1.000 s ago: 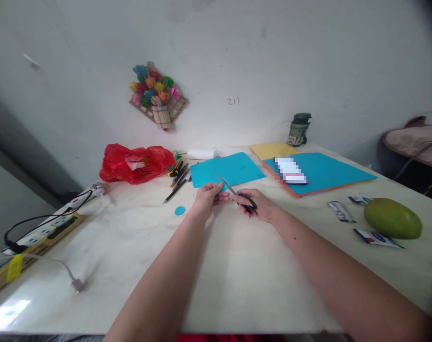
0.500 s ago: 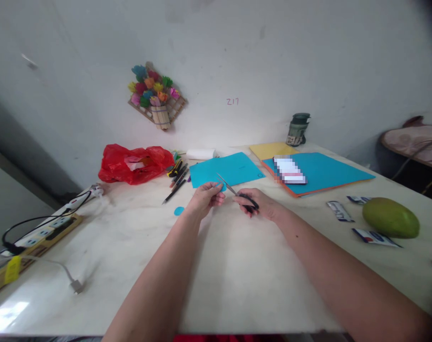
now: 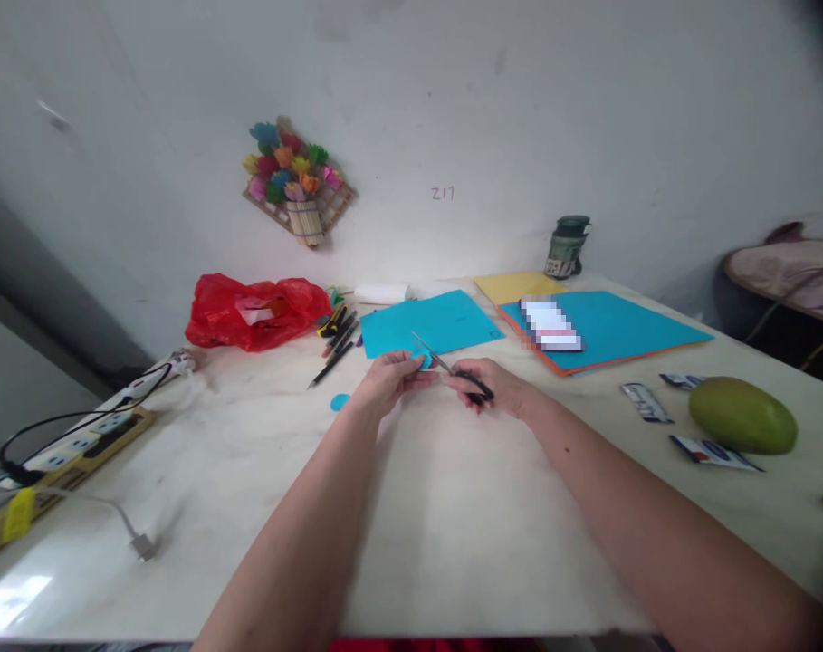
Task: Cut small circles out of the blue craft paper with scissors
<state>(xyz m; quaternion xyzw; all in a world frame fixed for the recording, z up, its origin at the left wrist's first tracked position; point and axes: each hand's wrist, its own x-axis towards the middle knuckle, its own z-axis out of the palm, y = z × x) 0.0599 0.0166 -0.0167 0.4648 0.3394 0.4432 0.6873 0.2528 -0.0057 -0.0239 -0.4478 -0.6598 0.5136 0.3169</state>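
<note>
Between thumb and fingers, my left hand (image 3: 394, 378) pinches a small blue paper piece (image 3: 422, 359), partly hidden by the thumb. Closed round the black handles of the scissors (image 3: 473, 384) is my right hand (image 3: 496, 389). The scissor blades point up and left, right beside the blue piece; whether they touch it I cannot tell. A blue paper circle (image 3: 339, 402) lies flat on the table, left of my left wrist. Behind both hands lies a blue paper sheet (image 3: 431, 319) with a small circle drawn near its right corner.
Pens (image 3: 330, 364) and a red plastic bag (image 3: 258, 312) lie at left, a power strip (image 3: 91, 435) farther left. To the right are a phone (image 3: 552, 324) on blue sheets (image 3: 628, 326), small packets (image 3: 645, 402) and a green mango-like fruit (image 3: 742, 415). A bottle (image 3: 567, 246) stands behind.
The blue piece has shifted slightly in my left hand, with more of it showing, and the lower left fingers have stretched toward the scissors. My right hand has hardly moved.
</note>
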